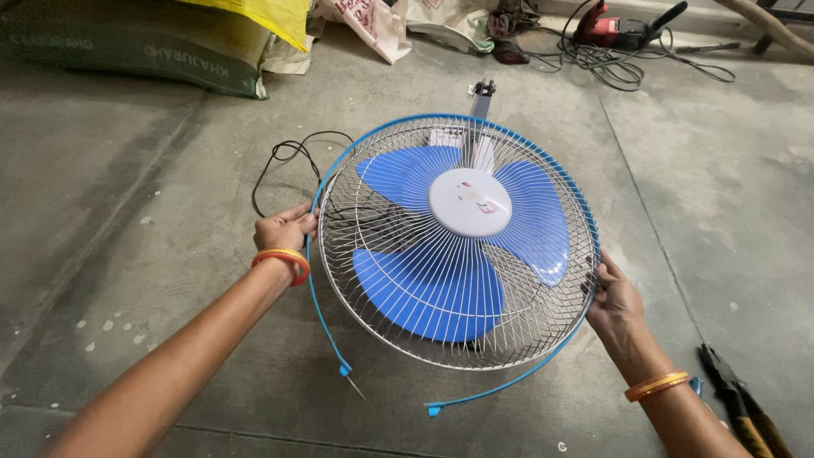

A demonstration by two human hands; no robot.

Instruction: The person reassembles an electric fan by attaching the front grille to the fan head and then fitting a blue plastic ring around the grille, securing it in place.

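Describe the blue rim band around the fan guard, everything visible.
The blue rim band is a thin, plastic-looking strip circling the wire guard of the fan lying face-up on the concrete floor. It is unfastened: its two ends hang loose at the near side, sprung away from the guard. The left hand and right hand grip it at opposite sides.

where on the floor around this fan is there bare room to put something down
Bare grey concrete floor lies left of the left hand, below the dark green sack. More lies right of the blue-bladed wire-guard fan, above the right hand. It is crowded by the black cord, the dark-handled pliers and the tangled cables.
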